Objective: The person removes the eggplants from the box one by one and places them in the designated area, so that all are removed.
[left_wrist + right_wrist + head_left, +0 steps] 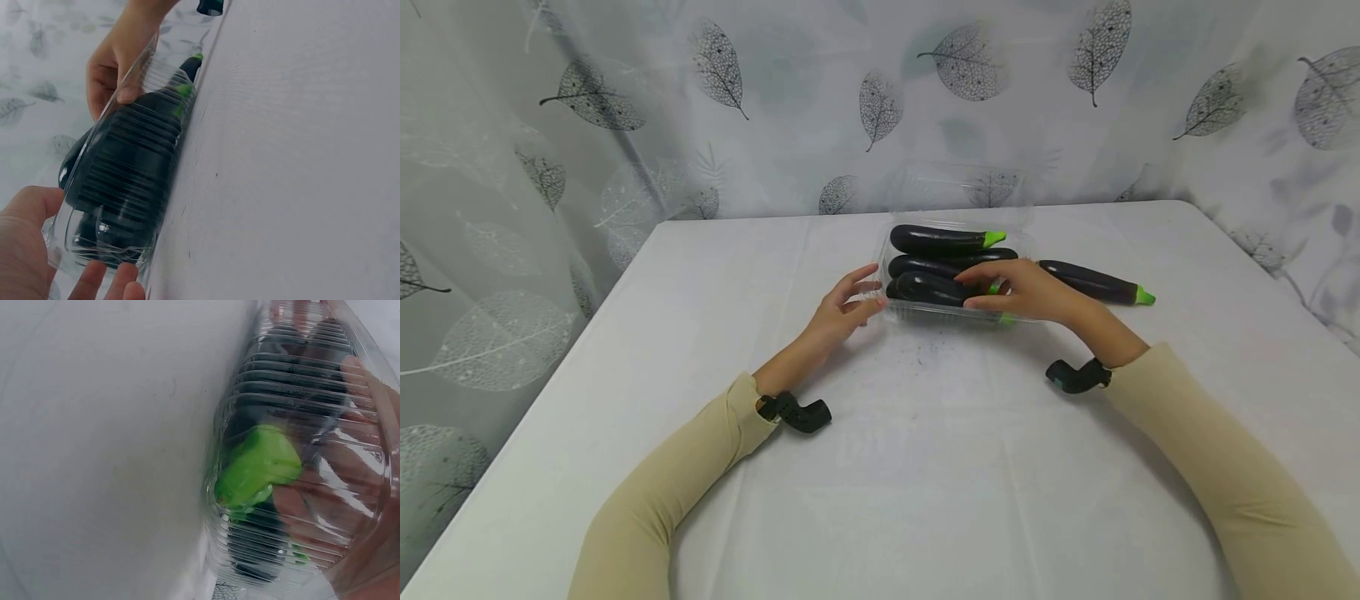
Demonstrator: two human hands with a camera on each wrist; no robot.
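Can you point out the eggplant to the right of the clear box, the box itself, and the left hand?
Eggplant (1093,282): head view, on its dark body.
Clear box (164,77): left wrist view, on its ribbed side wall.
Left hand (837,318): head view, middle of the hand.

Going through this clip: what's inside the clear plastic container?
Several dark eggplants with green caps, piled together. The right hand covers part of them and upper eggplants overlap lower ones, so an exact count isn't possible.
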